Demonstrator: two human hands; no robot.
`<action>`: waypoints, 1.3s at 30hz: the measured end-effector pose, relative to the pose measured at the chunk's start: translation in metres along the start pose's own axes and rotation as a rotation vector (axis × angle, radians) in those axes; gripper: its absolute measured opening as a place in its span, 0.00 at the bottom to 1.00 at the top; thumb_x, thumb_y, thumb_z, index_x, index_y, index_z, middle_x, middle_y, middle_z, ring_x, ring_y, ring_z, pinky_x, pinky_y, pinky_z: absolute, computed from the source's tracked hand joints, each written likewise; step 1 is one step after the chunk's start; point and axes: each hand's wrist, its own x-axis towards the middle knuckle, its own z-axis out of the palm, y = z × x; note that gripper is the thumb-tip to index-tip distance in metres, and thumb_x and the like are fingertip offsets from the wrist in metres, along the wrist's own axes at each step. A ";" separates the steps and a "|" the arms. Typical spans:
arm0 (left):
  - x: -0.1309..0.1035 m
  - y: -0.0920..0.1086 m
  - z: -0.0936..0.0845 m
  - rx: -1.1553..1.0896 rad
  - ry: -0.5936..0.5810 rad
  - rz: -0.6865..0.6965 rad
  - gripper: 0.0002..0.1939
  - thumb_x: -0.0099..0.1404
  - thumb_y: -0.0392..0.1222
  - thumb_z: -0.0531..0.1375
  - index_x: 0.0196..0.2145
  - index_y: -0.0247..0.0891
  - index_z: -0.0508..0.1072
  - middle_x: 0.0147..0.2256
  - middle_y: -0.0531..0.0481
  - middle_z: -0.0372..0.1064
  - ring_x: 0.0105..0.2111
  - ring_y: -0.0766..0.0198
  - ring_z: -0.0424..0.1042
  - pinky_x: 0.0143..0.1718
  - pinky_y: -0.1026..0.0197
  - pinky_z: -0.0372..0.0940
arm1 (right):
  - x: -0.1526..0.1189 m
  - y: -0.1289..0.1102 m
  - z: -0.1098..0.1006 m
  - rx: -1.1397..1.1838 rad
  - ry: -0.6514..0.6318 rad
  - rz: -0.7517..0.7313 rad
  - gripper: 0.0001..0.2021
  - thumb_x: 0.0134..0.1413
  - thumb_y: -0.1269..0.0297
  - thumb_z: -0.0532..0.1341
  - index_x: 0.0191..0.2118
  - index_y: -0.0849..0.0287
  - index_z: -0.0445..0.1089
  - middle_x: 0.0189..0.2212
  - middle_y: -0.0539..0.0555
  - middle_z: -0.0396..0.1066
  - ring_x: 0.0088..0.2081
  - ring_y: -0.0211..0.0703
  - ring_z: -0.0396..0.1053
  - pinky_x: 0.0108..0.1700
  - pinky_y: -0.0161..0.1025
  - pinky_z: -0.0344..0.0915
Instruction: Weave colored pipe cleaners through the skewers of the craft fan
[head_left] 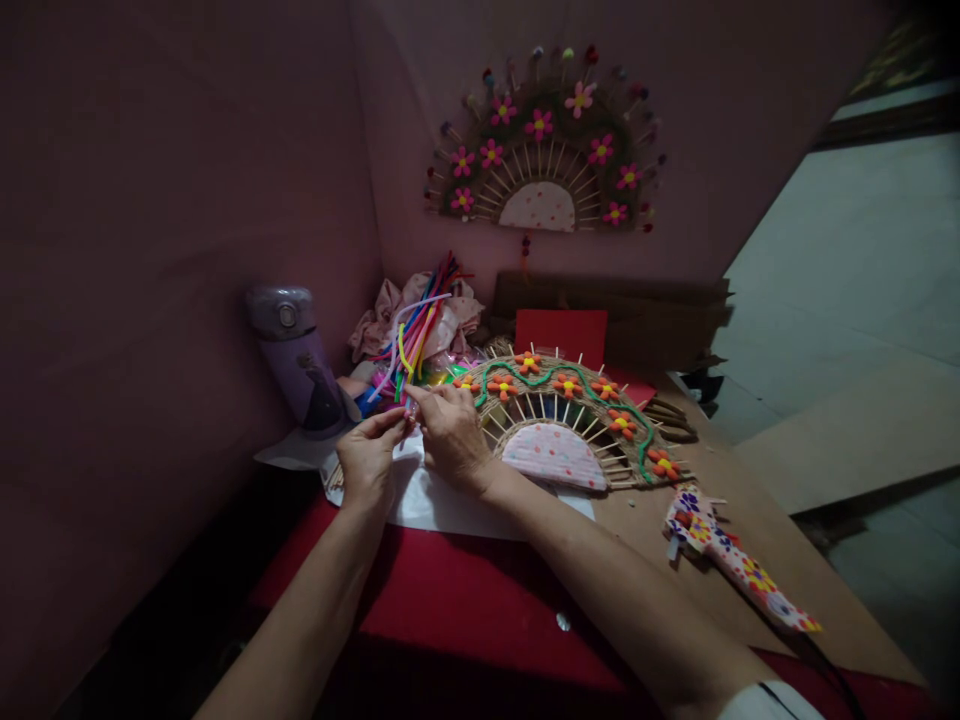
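My left hand (369, 455) and my right hand (454, 438) meet over a white sheet (442, 503), fingertips pinched together. Between them is something very small, too dim to name. Just behind the fingers stands a bundle of coloured, flexible sticks (424, 335) in pink, blue, yellow and lilac. To the right of my right hand lies a half-round fan (487, 405) of sticks wound with twine. Orange flowers and a wavy green strip decorate it, and its inner half-disc (555, 455) is pale and spotted.
A purple flask (296, 365) stands on the left. A flower-patterned glue gun (739, 565) with a cable lies on the cardboard at right. Red card (561, 335) and brown cardboard (615, 325) stand behind. Another fan (540, 130) with pink flowers hangs on the wall.
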 end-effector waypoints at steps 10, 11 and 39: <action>-0.005 0.002 0.003 -0.044 0.036 -0.052 0.18 0.33 0.36 0.71 0.26 0.30 0.77 0.23 0.48 0.73 0.24 0.67 0.71 0.29 0.65 0.65 | -0.001 0.001 0.002 -0.012 -0.002 -0.007 0.25 0.50 0.74 0.55 0.56 0.66 0.58 0.38 0.59 0.70 0.45 0.51 0.59 0.46 0.45 0.52; -0.006 0.002 0.004 -0.045 0.037 -0.060 0.18 0.33 0.36 0.71 0.27 0.30 0.77 0.23 0.48 0.73 0.24 0.67 0.71 0.29 0.65 0.65 | -0.001 0.002 0.003 -0.012 -0.004 -0.008 0.26 0.49 0.74 0.56 0.56 0.66 0.58 0.38 0.59 0.70 0.45 0.51 0.59 0.46 0.45 0.52; -0.006 0.006 0.005 -0.039 0.049 -0.134 0.15 0.38 0.34 0.70 0.26 0.29 0.75 0.20 0.49 0.70 0.20 0.68 0.70 0.22 0.67 0.64 | -0.002 0.002 0.005 -0.010 -0.006 -0.010 0.27 0.47 0.73 0.58 0.56 0.65 0.57 0.38 0.58 0.70 0.45 0.50 0.59 0.46 0.45 0.52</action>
